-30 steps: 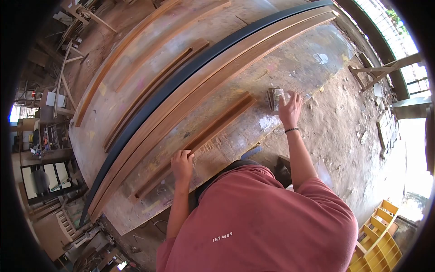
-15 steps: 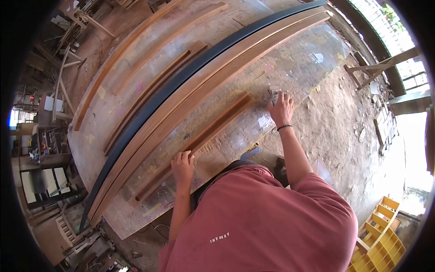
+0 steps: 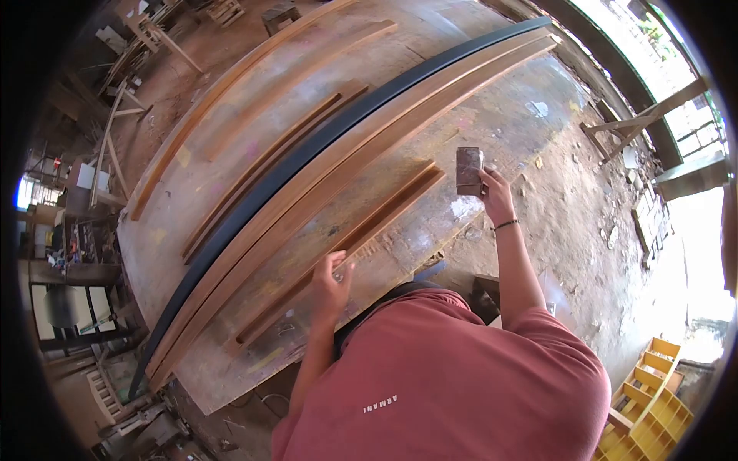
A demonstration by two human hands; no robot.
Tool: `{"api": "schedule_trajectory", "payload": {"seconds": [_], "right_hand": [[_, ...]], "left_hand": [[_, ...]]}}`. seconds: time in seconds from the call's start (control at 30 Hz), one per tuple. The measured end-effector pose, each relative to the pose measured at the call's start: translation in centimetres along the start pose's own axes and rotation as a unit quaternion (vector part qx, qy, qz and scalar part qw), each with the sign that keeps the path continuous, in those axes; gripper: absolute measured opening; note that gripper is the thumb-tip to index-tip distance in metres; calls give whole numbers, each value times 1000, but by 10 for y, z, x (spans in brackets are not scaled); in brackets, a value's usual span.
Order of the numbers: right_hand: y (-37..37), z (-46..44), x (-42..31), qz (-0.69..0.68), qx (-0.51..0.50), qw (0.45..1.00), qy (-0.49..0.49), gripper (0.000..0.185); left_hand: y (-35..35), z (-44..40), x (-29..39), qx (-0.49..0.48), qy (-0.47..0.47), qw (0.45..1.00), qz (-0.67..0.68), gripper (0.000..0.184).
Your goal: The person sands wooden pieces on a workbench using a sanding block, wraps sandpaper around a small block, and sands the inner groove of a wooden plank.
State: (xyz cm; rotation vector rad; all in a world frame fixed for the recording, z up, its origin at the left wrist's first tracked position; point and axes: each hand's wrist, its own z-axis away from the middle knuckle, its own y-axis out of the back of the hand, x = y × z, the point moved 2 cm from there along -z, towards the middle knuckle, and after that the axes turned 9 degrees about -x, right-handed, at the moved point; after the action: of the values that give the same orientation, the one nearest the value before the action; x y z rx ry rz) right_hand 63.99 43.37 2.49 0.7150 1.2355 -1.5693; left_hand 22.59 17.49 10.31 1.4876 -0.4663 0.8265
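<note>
My right hand (image 3: pixel 496 192) grips a worn, dark brown piece of sandpaper (image 3: pixel 469 171) by its edge, above the near right part of the table. My left hand (image 3: pixel 332 286) hovers over a short grooved wooden strip (image 3: pixel 392 207), fingers slightly curled and thumb apart, with nothing visible in it. That strip lies slantwise on the paint-stained table (image 3: pixel 530 84), its groove facing up. Beyond it run two long wooden strips (image 3: pixel 369 142) side by side, then a long dark blue-black strip (image 3: pixel 307 146).
More wooden strips (image 3: pixel 223 92) lie at the far side of the table. A wooden trestle (image 3: pixel 638 115) stands at right on the dirt floor (image 3: pixel 573 207). A yellow slatted frame (image 3: pixel 649 399) is at lower right. Tools and clutter fill the left.
My right hand has lifted off the table, bringing up the sandpaper. My left hand has come off the grooved strip and shifted right, its fingers loosened.
</note>
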Motion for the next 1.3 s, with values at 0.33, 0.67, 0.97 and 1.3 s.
{"api": "schedule_trajectory", "payload": {"seconds": [0.33, 0.67, 0.97, 1.3], "right_hand": [[-226, 124, 49, -130, -326, 932, -88, 25], [-350, 201, 105, -70, -458, 870, -168, 24], [-429, 232, 151, 28, -553, 808, -203, 32], [-502, 284, 198, 155, -631, 714, -261, 38]], "left_hand": [[32, 14, 1, -15, -13, 934, 356, 38], [103, 73, -52, 97, 6, 924, 369, 39], [136, 133, -123, 136, 30, 887, 441, 34], [165, 207, -203, 144, 36, 757, 637, 37]]}}
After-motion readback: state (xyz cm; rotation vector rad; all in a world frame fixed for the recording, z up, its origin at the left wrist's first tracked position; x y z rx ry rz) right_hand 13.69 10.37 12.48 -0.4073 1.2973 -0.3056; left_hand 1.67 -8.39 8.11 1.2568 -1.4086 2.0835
